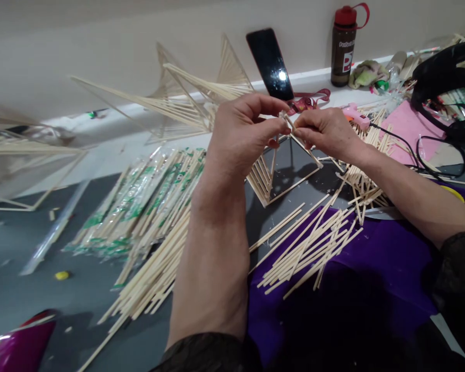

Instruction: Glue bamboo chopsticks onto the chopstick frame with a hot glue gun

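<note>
In front of me stands a small angular frame of thin wooden sticks [295, 184], with a fan of slats on its left side. My left hand [242, 132] is closed in a pinch at the frame's top corner. Just to the right, my right hand [329, 132] grips a wooden stick [290, 122] near that same corner, the two sets of fingertips almost touching. My fingers hide part of the joint. Below the frame, loose wooden sticks [313, 245] lie on purple cloth [387, 258].
Wrapped chopstick packs [139, 201] and a stick bundle [155, 268] lie left. Larger stick structures [186, 103] stand behind, near a phone [270, 63] and a bottle [343, 49]. A pink glue gun [356, 116] with a black cord lies right, by a stick heap [366, 175].
</note>
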The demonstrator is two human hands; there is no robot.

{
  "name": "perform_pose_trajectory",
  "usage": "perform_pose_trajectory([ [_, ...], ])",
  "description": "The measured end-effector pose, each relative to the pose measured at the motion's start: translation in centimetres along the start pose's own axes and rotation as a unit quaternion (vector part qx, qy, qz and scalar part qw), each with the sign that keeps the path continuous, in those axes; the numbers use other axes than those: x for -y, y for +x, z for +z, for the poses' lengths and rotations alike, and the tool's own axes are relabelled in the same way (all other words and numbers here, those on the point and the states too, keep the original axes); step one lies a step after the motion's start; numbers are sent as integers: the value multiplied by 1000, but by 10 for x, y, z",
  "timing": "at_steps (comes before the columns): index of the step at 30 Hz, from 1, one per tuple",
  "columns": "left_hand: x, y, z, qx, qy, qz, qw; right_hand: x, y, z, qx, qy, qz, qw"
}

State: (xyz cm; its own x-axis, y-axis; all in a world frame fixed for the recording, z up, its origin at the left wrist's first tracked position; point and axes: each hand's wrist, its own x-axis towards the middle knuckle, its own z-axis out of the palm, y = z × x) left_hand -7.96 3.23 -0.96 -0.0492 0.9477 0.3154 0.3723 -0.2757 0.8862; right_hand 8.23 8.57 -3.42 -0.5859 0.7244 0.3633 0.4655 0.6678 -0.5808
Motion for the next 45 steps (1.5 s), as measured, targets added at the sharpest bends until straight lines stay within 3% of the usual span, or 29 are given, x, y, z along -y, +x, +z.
perform_pose_trajectory([
  [27,0,1,0,9,-20,-35,999,-3,-3,1,-31,20,-5,999],
  [32,-2,3,3,0,-41,-47,998,-5,0,-16,-15,10,0,1000],
  [36,-3,2,2,-5,-34,-50,998,-34,8,-47,-46,-100,90,990],
  [39,-3,2,1,0,-19,-59,998,-67,15,-62,-57,-274,214,936],
  [42,-3,2,0,4,-10,-65,998,-95,18,-58,4,-346,310,886],
  [45,-3,3,-1,5,-4,-64,998,-108,19,-49,21,-319,342,883],
])
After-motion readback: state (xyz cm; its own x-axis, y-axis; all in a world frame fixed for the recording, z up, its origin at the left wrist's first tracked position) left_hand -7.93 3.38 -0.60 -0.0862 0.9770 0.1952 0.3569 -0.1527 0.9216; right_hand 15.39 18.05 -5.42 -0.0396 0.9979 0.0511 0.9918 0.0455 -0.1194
